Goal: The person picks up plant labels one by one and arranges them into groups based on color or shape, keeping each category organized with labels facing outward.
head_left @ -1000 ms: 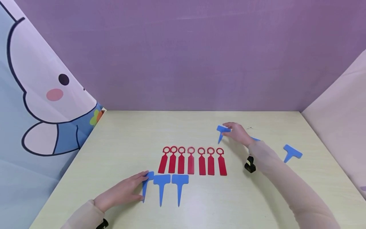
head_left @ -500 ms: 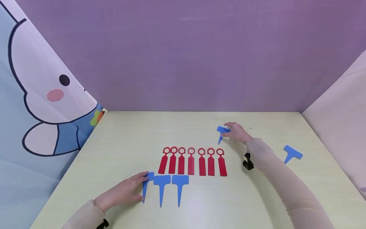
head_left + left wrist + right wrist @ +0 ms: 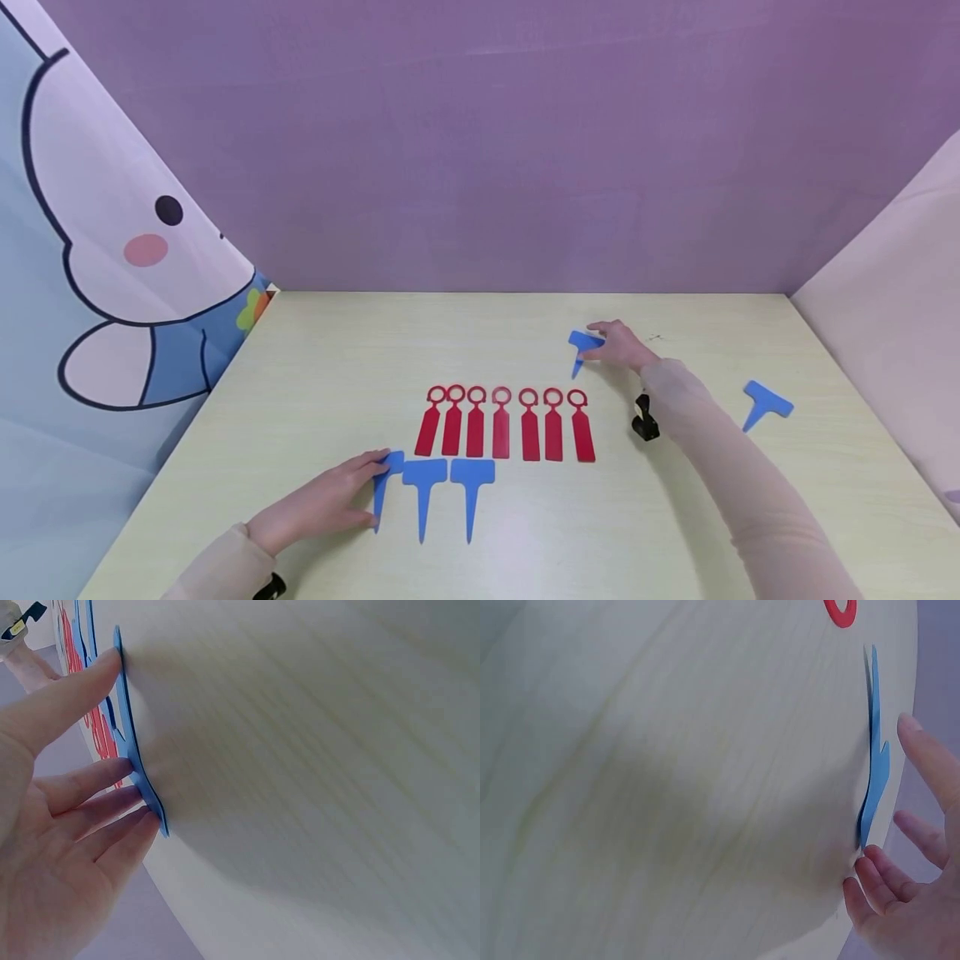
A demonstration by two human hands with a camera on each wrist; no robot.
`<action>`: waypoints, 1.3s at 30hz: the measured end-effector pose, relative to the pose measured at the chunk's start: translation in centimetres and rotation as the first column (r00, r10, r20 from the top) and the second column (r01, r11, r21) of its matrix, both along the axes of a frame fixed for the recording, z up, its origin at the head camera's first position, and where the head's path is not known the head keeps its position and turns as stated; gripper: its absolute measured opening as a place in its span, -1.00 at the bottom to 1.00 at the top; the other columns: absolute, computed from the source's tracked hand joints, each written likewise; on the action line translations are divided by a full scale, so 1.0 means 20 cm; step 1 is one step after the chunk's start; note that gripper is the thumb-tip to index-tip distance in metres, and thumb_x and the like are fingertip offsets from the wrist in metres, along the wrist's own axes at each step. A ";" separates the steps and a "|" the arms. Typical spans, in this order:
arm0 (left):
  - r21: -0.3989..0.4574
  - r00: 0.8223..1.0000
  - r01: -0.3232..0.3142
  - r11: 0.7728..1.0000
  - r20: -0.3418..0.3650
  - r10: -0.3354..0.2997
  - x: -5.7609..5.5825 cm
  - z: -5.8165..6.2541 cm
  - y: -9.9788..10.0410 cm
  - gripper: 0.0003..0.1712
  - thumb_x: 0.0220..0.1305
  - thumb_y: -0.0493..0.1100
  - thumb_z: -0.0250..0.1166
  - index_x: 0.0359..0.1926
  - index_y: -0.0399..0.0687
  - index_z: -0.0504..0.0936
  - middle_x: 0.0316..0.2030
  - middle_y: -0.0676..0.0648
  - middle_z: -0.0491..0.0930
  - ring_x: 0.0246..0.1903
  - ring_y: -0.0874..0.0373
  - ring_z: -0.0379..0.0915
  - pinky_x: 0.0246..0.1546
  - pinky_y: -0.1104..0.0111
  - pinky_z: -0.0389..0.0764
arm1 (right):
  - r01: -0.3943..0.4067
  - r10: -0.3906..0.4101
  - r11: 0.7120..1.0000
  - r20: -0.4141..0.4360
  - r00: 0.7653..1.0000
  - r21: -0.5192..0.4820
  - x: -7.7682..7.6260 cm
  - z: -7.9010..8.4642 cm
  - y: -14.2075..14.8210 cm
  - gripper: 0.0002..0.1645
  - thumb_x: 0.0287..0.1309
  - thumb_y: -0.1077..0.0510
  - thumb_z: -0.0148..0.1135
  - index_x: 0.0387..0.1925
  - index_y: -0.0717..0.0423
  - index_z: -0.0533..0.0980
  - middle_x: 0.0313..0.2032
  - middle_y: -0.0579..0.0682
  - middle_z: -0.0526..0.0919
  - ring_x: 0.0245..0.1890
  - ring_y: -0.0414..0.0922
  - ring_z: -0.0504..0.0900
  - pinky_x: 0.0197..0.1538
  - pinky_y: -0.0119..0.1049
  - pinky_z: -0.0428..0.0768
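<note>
My left hand (image 3: 318, 504) grips a blue T-shaped plant label (image 3: 395, 460), lying at the left end of a short row. In the left wrist view, the thumb meets the label's pointed end and the fingertips (image 3: 154, 821) touch its head. Two similar blue labels (image 3: 425, 472) lie just right of it. Farther back, my right hand (image 3: 619, 346) reaches over another blue label (image 3: 873, 765). In the right wrist view, its fingertips (image 3: 861, 859) are right at the label's head, while the thumb stands apart from it.
Several red tags with ring tops (image 3: 501, 429) lie in a row mid-table, behind the blue labels. One more blue label (image 3: 768, 400) lies at the right. A purple backdrop (image 3: 525, 167) rises behind the pale wooden table (image 3: 360, 350).
The right forearm has swung slightly left, and its sleeve now covers a blue label that showed behind it a second ago. The left hand and the rows have stayed put.
</note>
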State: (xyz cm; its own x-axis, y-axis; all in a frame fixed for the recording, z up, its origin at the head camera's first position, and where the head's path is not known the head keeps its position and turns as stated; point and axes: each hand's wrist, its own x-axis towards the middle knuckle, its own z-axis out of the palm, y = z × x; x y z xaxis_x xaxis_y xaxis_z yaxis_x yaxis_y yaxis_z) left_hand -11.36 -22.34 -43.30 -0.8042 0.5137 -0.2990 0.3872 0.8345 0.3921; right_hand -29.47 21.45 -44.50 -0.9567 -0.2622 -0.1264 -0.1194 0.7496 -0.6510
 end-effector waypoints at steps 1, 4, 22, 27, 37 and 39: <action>0.001 1.000 0.001 1.000 0.000 -0.001 0.00 0.00 0.00 -0.20 -0.13 0.00 0.40 0.12 -0.30 0.36 0.19 -0.20 0.24 0.16 -0.11 0.18 0.07 0.08 0.32 | -0.005 0.005 1.000 -0.003 1.000 0.002 0.00 0.00 0.00 -0.21 -0.08 0.12 0.32 0.14 0.43 0.24 0.12 0.41 0.27 0.10 0.24 0.26 0.11 0.06 0.30; 0.004 1.000 0.004 1.000 -0.002 -0.004 0.00 0.00 -0.01 -0.20 -0.14 0.01 0.40 0.11 -0.30 0.37 0.18 -0.20 0.25 0.16 -0.11 0.18 0.06 0.08 0.33 | -0.004 0.004 1.000 -0.006 1.000 0.026 0.00 0.00 -0.01 -0.21 -0.09 0.10 0.33 0.14 0.41 0.25 0.13 0.41 0.24 0.11 0.25 0.24 0.10 0.08 0.28; 0.025 1.000 -0.009 1.000 0.015 0.009 -0.01 0.00 -0.01 -0.20 -0.15 0.00 0.41 0.12 -0.28 0.37 0.18 -0.19 0.24 0.15 -0.11 0.17 0.06 0.07 0.33 | 0.064 -0.070 0.993 0.055 0.996 0.098 0.01 0.00 -0.02 -0.21 -0.10 0.00 0.32 0.15 0.26 0.29 0.09 0.39 0.12 0.02 0.22 0.10 -0.02 0.12 0.29; 0.027 1.000 -0.007 1.000 0.017 0.007 -0.01 0.00 -0.01 -0.20 -0.15 0.00 0.41 0.11 -0.30 0.37 0.18 -0.20 0.24 0.15 -0.12 0.17 0.07 0.06 0.32 | 0.051 -0.056 0.993 0.039 0.998 0.110 0.00 -0.01 -0.02 -0.24 -0.10 0.02 0.33 0.13 0.26 0.32 0.07 0.40 0.14 0.01 0.22 0.11 -0.03 0.12 0.29; 0.030 1.000 -0.012 0.999 0.013 0.011 -0.02 -0.01 -0.01 -0.21 -0.16 -0.02 0.42 0.09 -0.32 0.38 0.17 -0.22 0.24 0.15 -0.13 0.17 0.06 0.06 0.32 | 0.043 -0.045 0.994 0.020 0.999 0.102 0.00 0.00 -0.03 -0.31 -0.11 0.08 0.33 0.06 0.32 0.35 0.03 0.40 0.19 0.01 0.22 0.12 -0.01 0.09 0.28; 0.024 1.000 -0.017 1.000 0.014 0.016 -0.02 -0.01 0.00 -0.20 -0.17 -0.02 0.42 0.09 -0.32 0.38 0.17 -0.22 0.25 0.14 -0.13 0.18 0.06 0.07 0.33 | 0.037 -0.038 0.994 0.014 0.999 0.101 0.00 0.00 -0.03 -0.31 -0.11 0.09 0.33 0.06 0.33 0.34 0.01 0.40 0.21 0.00 0.22 0.13 -0.03 0.09 0.30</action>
State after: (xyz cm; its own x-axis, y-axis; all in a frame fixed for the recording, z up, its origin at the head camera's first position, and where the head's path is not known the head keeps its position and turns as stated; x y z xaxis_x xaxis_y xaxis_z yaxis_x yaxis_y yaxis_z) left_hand -11.79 -22.41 -43.55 -0.8086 0.5077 -0.2973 0.3681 0.8308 0.4176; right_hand -29.56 20.75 -44.41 -0.9633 -0.2115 -0.1653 -0.0806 0.8152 -0.5736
